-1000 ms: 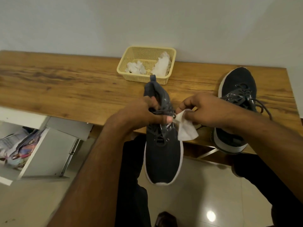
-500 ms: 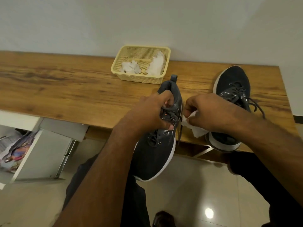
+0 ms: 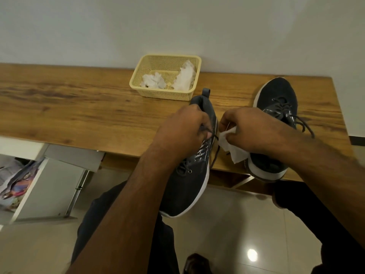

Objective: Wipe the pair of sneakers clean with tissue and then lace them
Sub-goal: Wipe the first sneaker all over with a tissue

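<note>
Both forearms extended forward, left hand [image 3: 185, 129] with fingers curled in a closed grip, right hand [image 3: 248, 129] close beside it, fingers pinched, knuckles facing up

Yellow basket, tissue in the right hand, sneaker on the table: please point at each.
yellow basket [image 3: 158, 93]: head view, front wall.
tissue [image 3: 235, 153]: head view, hanging lower part.
sneaker on the table [image 3: 276, 89]: head view, toe upper.
</note>
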